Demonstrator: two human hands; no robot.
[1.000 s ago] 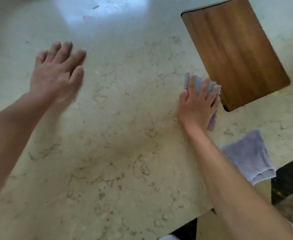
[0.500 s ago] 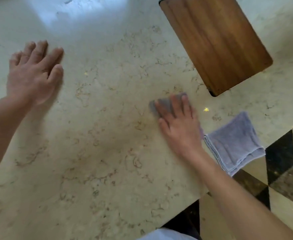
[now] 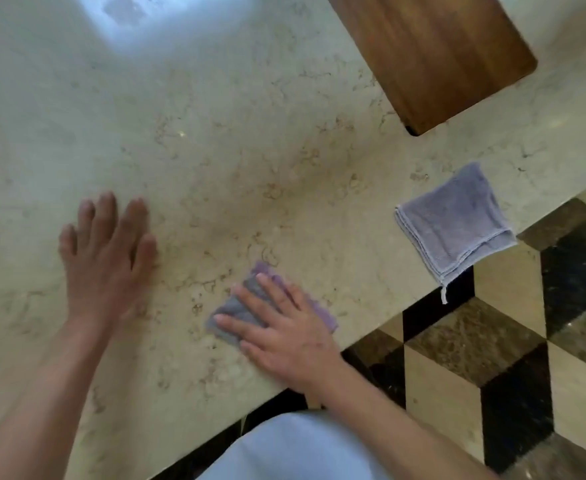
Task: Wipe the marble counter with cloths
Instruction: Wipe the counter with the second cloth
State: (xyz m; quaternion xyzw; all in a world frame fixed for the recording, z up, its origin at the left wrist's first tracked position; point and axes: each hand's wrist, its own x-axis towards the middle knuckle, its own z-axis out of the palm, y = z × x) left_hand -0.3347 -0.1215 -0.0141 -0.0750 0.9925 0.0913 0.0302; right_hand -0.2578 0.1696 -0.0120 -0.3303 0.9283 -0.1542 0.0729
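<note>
here, items are listed from left to right. left hand [image 3: 106,258]: laid palm down on the marble counter [image 3: 250,140] at about 9 o'clock of the frame, fingers spread flat, nothing gripped. right hand [image 3: 284,332]: pressed flat at about 6 o'clock, close to the counter's near edge, fingers extended and splayed over a crumpled purple-grey cloth [image 3: 239,306], which is pinned to the stone rather than clenched; the cloth's edges are seen past the fingertips toward 10 o'clock and beside the hand toward 2 o'clock. pale garment [image 3: 295,448]: seen at the bottom of the frame, below the counter edge. second cloth [image 3: 454,223]: lavender, folded into a square, lying untouched at 3 o'clock, well apart from both hands, one corner and a loose thread overhanging the counter edge. wooden board [image 3: 433,53]: dark brown, rounded corners, set at 1 o'clock on the counter, apart from the folded cloth. floor [image 3: 526,358]: patterned in black, brown and cream cube shapes, at 4 o'clock.
</note>
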